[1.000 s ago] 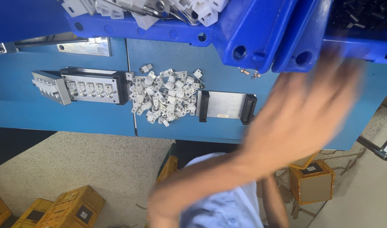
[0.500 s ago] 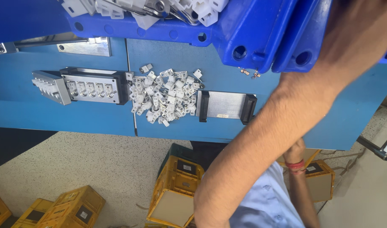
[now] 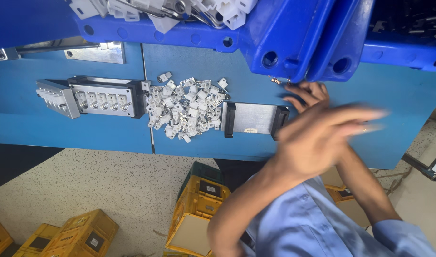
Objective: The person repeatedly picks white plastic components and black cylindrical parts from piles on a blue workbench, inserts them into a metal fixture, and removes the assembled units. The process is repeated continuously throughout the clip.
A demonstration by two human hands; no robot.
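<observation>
Hands cross beside a metal plate: blurred left hand flat, fingers spread, empty; right hand behind it, grip impossible to tell, below blue bins.

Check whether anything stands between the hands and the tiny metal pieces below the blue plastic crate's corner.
Nothing visible. Bare blue table separates the right hand from the tiny metal pieces below the blue plastic crate. The blurred left hand hovers nearer the body, covering the right wrist.
</observation>
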